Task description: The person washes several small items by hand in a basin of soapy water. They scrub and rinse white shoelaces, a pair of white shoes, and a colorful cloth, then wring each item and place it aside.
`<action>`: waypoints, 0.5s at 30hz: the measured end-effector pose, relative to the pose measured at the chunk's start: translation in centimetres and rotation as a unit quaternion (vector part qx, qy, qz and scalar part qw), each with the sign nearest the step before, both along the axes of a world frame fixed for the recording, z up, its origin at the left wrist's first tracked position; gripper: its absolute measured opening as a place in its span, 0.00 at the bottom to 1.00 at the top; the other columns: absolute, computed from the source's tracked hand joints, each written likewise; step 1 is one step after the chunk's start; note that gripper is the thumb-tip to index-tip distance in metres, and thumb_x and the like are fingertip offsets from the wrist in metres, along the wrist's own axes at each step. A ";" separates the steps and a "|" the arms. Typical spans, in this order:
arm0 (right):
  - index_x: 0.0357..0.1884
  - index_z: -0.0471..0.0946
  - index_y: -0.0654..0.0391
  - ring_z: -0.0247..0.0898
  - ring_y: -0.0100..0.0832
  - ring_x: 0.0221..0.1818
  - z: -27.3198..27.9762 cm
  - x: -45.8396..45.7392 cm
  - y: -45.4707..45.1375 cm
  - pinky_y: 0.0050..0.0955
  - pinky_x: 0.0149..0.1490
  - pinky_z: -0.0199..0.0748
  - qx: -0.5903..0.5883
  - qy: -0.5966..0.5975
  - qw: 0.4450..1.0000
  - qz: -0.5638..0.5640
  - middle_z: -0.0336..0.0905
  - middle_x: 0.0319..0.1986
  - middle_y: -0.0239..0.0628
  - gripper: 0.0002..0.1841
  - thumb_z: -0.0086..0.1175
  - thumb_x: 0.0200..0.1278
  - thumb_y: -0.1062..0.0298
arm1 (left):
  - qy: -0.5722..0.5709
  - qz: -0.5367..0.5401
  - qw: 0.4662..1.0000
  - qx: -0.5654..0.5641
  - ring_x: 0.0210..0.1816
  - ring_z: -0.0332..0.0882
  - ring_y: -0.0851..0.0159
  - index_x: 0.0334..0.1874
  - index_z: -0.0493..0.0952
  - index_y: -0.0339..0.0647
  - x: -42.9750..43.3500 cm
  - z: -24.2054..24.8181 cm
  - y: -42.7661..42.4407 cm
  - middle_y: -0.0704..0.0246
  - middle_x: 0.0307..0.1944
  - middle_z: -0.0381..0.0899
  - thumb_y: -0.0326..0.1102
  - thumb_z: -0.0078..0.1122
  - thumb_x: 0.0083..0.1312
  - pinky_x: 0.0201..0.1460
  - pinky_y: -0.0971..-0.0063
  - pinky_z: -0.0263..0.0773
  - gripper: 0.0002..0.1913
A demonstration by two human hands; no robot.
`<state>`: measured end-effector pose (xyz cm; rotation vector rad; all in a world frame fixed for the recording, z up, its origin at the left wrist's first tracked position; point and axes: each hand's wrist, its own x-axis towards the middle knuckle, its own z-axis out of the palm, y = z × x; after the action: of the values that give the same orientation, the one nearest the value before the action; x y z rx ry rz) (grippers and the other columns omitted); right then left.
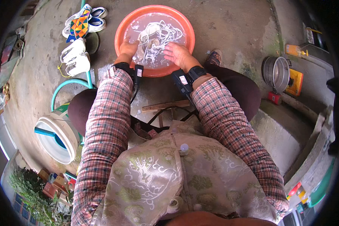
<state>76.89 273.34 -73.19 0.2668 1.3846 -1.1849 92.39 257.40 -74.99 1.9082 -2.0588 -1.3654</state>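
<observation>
An orange plastic basin (191,31) of sudsy water stands on the ground before me. White shoelaces (169,31) lie tangled in it, beside a pale, wet item (152,28) that may be a shoe or cloth. My left hand (128,47) is over the basin's left side, thumb towards the pale item; its fingers are partly hidden, so I cannot tell whether it grips anything. Over the right side, my right hand (176,53) has its fingers spread beside the laces, holding nothing. Both wrists wear black straps with small devices.
White shoes (97,24) with a patterned cloth item (80,24) on them, and more white shoes (75,56), lie left of the basin. A teal hose (65,83) curves towards a white bucket (70,141). At right are a metal pot (281,74) and a concrete ledge (274,135).
</observation>
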 end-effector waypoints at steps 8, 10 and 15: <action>0.63 0.60 0.63 0.62 0.46 0.60 -8.1 -1.8 -4.1 0.33 0.60 0.63 0.115 0.306 0.944 0.038 0.64 0.58 0.55 0.34 0.54 0.54 0.62 | -0.106 -0.133 0.901 -0.398 0.66 0.52 0.45 0.67 0.56 0.40 1.6 -4.1 2.4 0.47 0.63 0.55 0.47 0.63 0.52 0.65 0.52 0.54 0.41; 0.65 0.58 0.63 0.55 0.51 0.64 -9.6 -1.7 -4.0 0.38 0.66 0.56 0.138 0.443 0.870 0.165 0.56 0.62 0.60 0.37 0.55 0.55 0.57 | -0.183 -0.002 0.934 -0.305 0.66 0.53 0.44 0.67 0.54 0.42 2.0 -3.9 2.4 0.46 0.64 0.54 0.47 0.62 0.53 0.65 0.51 0.52 0.41; 0.64 0.60 0.60 0.56 0.52 0.64 -11.8 1.0 -3.8 0.41 0.65 0.56 0.040 0.323 0.884 0.334 0.59 0.61 0.58 0.37 0.56 0.56 0.52 | -0.099 -0.232 0.908 -0.334 0.66 0.52 0.42 0.70 0.53 0.54 -1.5 -5.2 2.2 0.50 0.68 0.49 0.48 0.64 0.54 0.66 0.52 0.53 0.42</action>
<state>77.84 269.57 -84.97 -0.5772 1.8888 -0.6363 90.90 259.58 -80.14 1.3485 -2.7098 -0.3617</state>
